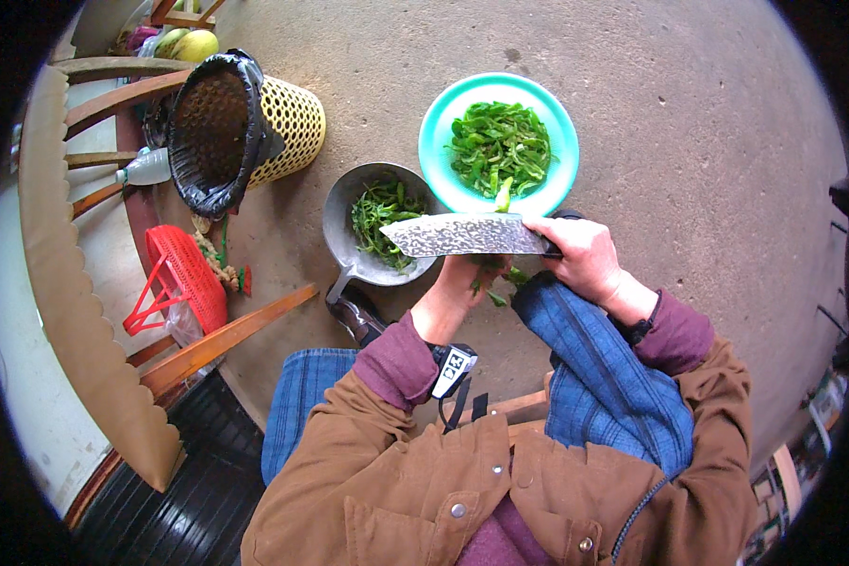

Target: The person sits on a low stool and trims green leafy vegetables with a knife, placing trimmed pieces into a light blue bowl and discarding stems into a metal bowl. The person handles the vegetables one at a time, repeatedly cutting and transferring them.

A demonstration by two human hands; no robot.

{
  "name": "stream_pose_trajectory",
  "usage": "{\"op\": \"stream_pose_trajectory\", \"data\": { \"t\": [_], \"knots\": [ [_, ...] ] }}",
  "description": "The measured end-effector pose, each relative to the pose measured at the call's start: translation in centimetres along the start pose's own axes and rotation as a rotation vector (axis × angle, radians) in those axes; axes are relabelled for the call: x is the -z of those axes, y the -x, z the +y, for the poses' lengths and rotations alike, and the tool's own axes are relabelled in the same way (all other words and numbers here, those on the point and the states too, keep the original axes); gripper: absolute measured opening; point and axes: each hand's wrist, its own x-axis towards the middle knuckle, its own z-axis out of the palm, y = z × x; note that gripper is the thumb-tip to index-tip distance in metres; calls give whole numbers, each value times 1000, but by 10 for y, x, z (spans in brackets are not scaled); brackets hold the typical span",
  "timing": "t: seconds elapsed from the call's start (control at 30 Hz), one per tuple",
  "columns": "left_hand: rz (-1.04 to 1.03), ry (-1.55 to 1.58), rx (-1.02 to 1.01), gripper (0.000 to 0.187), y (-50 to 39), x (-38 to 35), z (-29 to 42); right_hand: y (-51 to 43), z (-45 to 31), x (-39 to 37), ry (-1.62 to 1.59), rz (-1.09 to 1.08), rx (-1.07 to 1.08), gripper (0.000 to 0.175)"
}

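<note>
In my right hand [580, 247] is a broad kitchen knife [460, 235], its speckled blade pointing left. My left hand [460, 279] is just below the blade, which hides its fingertips. Green leafy stems [499, 290] stick out of that hand, and a pale green pepper [504, 194] shows beyond the blade's upper edge. Past the knife sits a turquoise-rimmed plastic basin [430, 141] holding sliced green peppers [502, 148]. To its left, a grey metal pan [336, 212] contains whole green peppers and leafy stems [382, 219]. The blade's tip overlaps the pan in view.
A yellow perforated bin [293, 127] with a black liner [253, 141] stands at upper left. Near it are a plastic bottle [145, 168], a red plastic basket [191, 279] and a wooden bar [233, 339]. A dark shoe [354, 315] is beside the pan handle on the concrete floor [679, 141].
</note>
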Motion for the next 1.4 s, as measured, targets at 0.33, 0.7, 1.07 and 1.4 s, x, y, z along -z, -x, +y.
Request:
{"op": "stream_pose_trajectory", "data": {
  "t": [0.33,0.7,1.07,1.4],
  "knots": [
    [47,-105,66,29,1,-12,7,6,14,-5,24,-37,-64,50],
    [69,-234,130,20,-1,-15,32,29,59,-8,47,-114,-508,31],
    [162,-400,85,20,-20,0,19,7,16,2,-83,-6,-193,47],
    [252,-407,-139,32,-14,10,-15,0,5,4,57,-59,-23,54]
  ]
}}
